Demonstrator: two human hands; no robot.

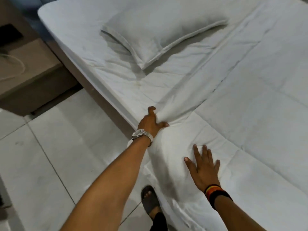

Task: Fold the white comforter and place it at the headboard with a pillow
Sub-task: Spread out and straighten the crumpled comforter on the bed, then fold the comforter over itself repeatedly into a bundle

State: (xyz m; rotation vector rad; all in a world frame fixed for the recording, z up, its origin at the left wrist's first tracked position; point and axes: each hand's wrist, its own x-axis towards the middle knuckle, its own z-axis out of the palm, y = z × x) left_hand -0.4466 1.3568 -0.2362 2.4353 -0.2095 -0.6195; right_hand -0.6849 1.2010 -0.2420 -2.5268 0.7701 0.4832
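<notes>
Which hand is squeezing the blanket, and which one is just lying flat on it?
The left hand, the one with the silver watch, is pinching the white comforter. The right hand, with the striped wristband, lies flat, fingers spread.

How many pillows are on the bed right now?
1. The pillow lies on the mattress near the head end, beyond the left hand gripping the white comforter. Others may lie outside the frame.
</notes>
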